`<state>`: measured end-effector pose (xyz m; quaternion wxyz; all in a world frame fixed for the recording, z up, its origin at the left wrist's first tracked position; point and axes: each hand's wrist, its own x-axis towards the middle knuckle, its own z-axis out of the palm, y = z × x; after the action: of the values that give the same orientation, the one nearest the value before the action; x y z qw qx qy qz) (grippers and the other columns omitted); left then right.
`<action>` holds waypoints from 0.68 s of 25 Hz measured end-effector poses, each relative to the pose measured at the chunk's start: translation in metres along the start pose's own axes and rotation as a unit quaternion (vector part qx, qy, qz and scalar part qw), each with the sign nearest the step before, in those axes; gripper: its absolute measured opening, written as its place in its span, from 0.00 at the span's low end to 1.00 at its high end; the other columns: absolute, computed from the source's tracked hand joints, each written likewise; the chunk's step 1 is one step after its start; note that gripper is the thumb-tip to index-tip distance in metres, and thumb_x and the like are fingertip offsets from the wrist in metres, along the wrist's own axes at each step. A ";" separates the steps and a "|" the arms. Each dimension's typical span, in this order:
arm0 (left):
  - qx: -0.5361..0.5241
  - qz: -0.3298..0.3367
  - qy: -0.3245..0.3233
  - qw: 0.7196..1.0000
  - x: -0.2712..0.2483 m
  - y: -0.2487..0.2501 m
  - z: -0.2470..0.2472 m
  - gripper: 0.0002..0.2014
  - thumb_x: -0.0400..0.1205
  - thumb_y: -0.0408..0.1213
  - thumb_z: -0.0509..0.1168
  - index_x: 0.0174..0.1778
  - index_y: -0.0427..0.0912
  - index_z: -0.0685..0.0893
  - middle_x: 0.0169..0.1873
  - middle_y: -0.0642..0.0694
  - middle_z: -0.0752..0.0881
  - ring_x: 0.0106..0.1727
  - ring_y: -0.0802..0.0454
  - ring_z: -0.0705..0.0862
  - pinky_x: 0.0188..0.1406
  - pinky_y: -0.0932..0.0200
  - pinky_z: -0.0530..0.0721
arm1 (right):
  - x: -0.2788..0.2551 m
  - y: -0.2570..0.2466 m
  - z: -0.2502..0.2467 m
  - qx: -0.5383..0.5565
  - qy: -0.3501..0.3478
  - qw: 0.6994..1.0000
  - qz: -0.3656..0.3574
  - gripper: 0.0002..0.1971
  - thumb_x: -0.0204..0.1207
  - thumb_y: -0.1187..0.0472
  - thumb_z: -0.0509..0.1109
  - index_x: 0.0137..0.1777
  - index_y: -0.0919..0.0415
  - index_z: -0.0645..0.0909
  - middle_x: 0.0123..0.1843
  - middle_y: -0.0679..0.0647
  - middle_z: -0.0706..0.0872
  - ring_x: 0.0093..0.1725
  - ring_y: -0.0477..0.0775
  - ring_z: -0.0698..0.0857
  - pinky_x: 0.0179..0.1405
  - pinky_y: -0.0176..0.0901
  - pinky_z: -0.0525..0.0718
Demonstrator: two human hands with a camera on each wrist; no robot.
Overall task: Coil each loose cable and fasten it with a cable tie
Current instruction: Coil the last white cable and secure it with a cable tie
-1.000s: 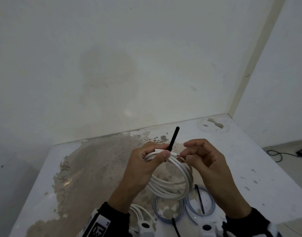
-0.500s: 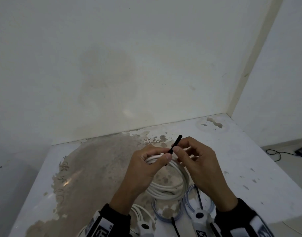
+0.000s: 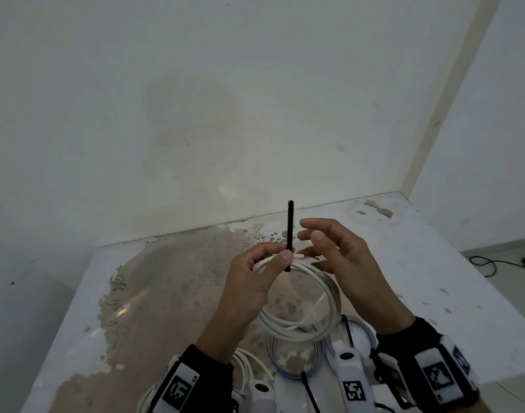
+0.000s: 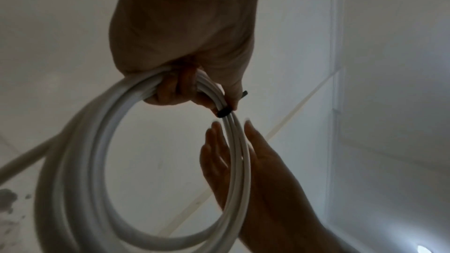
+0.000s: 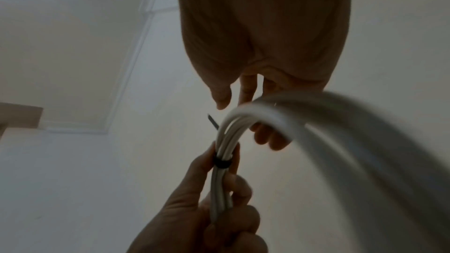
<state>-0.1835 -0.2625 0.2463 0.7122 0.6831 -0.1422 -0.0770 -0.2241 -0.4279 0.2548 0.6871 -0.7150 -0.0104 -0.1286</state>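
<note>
Above worn table (image 3: 434, 293), left hand (image 3: 249, 281) grips white round coiled cable (image 3: 300, 329) plus thin black cable tie (image 3: 290, 231), tail pointing up-away; right hand (image 3: 341, 257) loosely spread, holding nothing.

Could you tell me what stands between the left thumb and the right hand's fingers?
In the head view, the thin black cable tie stands upright there, wrapped round the coiled white cable; right hand doesn't touch it.

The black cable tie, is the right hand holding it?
No, the right hand is open beside the black cable tie; the left hand pinches it.

no readable text, only coded square markers on the wrist bands (image 3: 440, 377)
</note>
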 end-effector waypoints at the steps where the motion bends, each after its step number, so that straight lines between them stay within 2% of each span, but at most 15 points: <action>1: -0.019 -0.008 0.018 1.000 0.001 0.000 -0.002 0.07 0.80 0.34 0.69 0.49 0.34 0.89 0.26 0.55 0.86 0.22 0.65 0.77 0.25 0.75 0.74 | -0.003 0.003 -0.006 -0.022 0.026 0.999 -0.018 0.13 0.85 0.56 0.64 0.63 0.55 0.85 0.55 0.49 0.91 0.54 0.48 0.90 0.52 0.44 0.89; 3: -0.043 -0.022 0.036 0.998 0.005 -0.001 -0.008 0.12 0.78 0.41 0.69 0.51 0.37 0.89 0.21 0.57 0.81 0.18 0.63 0.67 0.20 0.71 0.67 | -0.010 0.015 -0.020 -0.070 0.122 0.989 -0.034 0.13 0.86 0.54 0.62 0.64 0.52 0.84 0.58 0.47 0.91 0.61 0.45 0.88 0.58 0.42 0.86; 4: -0.048 -0.028 0.040 0.998 0.006 -0.001 -0.012 0.14 0.77 0.45 0.68 0.52 0.40 0.90 0.20 0.57 0.79 0.19 0.61 0.63 0.20 0.68 0.64 | -0.015 0.025 -0.026 -0.076 0.167 0.983 -0.002 0.13 0.86 0.52 0.62 0.65 0.50 0.83 0.61 0.48 0.90 0.62 0.45 0.87 0.60 0.45 0.86; 5: -0.056 -0.033 0.042 0.997 0.007 -0.001 -0.014 0.16 0.76 0.47 0.68 0.53 0.42 0.90 0.19 0.57 0.78 0.20 0.59 0.61 0.20 0.66 0.61 | -0.020 0.036 -0.029 -0.059 0.186 0.979 0.063 0.13 0.86 0.50 0.61 0.66 0.48 0.82 0.64 0.51 0.88 0.62 0.47 0.87 0.60 0.48 0.86; 6: -0.065 -0.037 0.041 0.996 0.008 -0.002 -0.016 0.16 0.75 0.49 0.67 0.53 0.44 0.90 0.19 0.57 0.76 0.21 0.58 0.59 0.21 0.64 0.59 | -0.025 0.047 -0.030 -0.022 0.168 0.973 0.158 0.15 0.86 0.46 0.61 0.68 0.48 0.79 0.66 0.54 0.87 0.61 0.50 0.87 0.59 0.51 0.86; 8: -0.076 -0.036 0.040 0.996 0.010 -0.004 -0.016 0.17 0.74 0.50 0.67 0.54 0.46 0.90 0.19 0.57 0.74 0.22 0.57 0.58 0.23 0.60 0.57 | -0.035 0.065 -0.025 0.072 0.076 0.931 0.350 0.23 0.83 0.40 0.61 0.72 0.50 0.76 0.66 0.60 0.87 0.59 0.59 0.89 0.56 0.58 0.88; 9: -0.078 -0.033 0.040 0.996 0.010 -0.005 -0.015 0.17 0.74 0.51 0.67 0.53 0.47 0.91 0.19 0.56 0.74 0.22 0.57 0.58 0.24 0.58 0.56 | -0.040 0.069 -0.020 0.134 0.038 0.905 0.401 0.24 0.83 0.39 0.62 0.72 0.52 0.77 0.64 0.63 0.88 0.59 0.64 0.90 0.57 0.63 0.89; 10: -0.079 -0.029 0.037 0.996 0.010 -0.005 -0.014 0.17 0.74 0.51 0.67 0.53 0.48 0.91 0.19 0.56 0.73 0.23 0.56 0.57 0.24 0.56 0.55 | -0.044 0.069 -0.015 0.191 0.011 0.888 0.417 0.23 0.83 0.41 0.62 0.71 0.53 0.78 0.63 0.66 0.89 0.59 0.68 0.90 0.60 0.66 0.88; 11: -0.079 -0.026 0.036 0.996 0.009 -0.006 -0.013 0.17 0.74 0.52 0.68 0.53 0.49 0.92 0.20 0.56 0.73 0.23 0.56 0.57 0.24 0.56 0.55 | -0.045 0.066 -0.011 0.226 -0.004 0.888 0.400 0.20 0.85 0.44 0.62 0.70 0.54 0.80 0.62 0.66 0.90 0.60 0.69 0.90 0.64 0.68 0.86; 13: -0.081 -0.024 0.031 0.996 0.009 -0.009 -0.014 0.17 0.73 0.53 0.68 0.52 0.50 0.92 0.22 0.55 0.74 0.23 0.55 0.57 0.24 0.56 0.55 | -0.043 0.056 -0.007 0.229 -0.011 0.921 0.316 0.19 0.84 0.50 0.61 0.68 0.59 0.83 0.60 0.65 0.91 0.60 0.66 0.90 0.67 0.68 0.83; 15: -0.094 -0.024 0.030 0.995 0.009 -0.010 -0.015 0.18 0.72 0.54 0.69 0.52 0.51 0.92 0.25 0.52 0.74 0.23 0.55 0.57 0.24 0.56 0.55 | -0.038 0.050 -0.010 0.196 -0.017 0.948 0.251 0.20 0.80 0.52 0.63 0.64 0.63 0.85 0.55 0.64 0.91 0.55 0.64 0.91 0.60 0.64 0.86; 17: -0.115 -0.021 0.038 0.992 0.010 -0.013 -0.017 0.18 0.73 0.55 0.69 0.54 0.50 0.91 0.30 0.44 0.69 0.24 0.54 0.55 0.24 0.56 0.54 | -0.035 0.055 -0.014 0.122 -0.025 0.961 0.247 0.18 0.82 0.52 0.65 0.61 0.66 0.85 0.48 0.62 0.90 0.45 0.59 0.89 0.49 0.54 0.87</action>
<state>-0.1681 -0.2501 0.2339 0.7893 0.6017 -0.0908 -0.0820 -0.2499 -0.4394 0.1946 0.7789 -0.6093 0.1335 0.0656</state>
